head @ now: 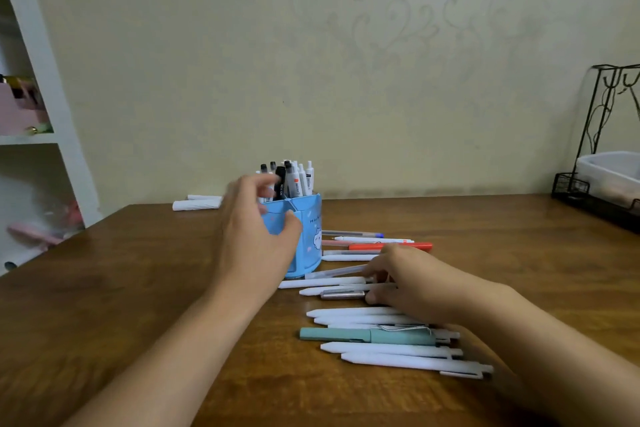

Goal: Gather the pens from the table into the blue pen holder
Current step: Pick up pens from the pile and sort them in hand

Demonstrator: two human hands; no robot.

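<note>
The blue pen holder (306, 236) stood near the middle of the wooden table (138, 288), already bristling with black and white pens (294, 180) in its back compartments. The left hand (258, 229) was up against the holder's near side, thumb on the front wall and fingers loosely curled above the rim; it was blurred, and whether it pinched a pen or was only steadying the holder could not be told. The right hand (401, 282) lay low on the table just right of the holder, fingers curled down over a cluster of white pens (332, 282) and a silver-clipped pen (343, 294) — apparently closing on one or more of them, though the fingertips were hidden. So the gathering looked partway through: a row remained beyond the hand, a red pen (391, 246) and a blue-capped pen (353, 234) among them, and a nearer row held a teal pen (367, 336) among more white ones (408, 361). The next move, by my reading, called for the right hand to lift its catch clear of its neighbours, tip it upright and drop it into a free compartment — without knocking the crowded pens already standing.
</note>
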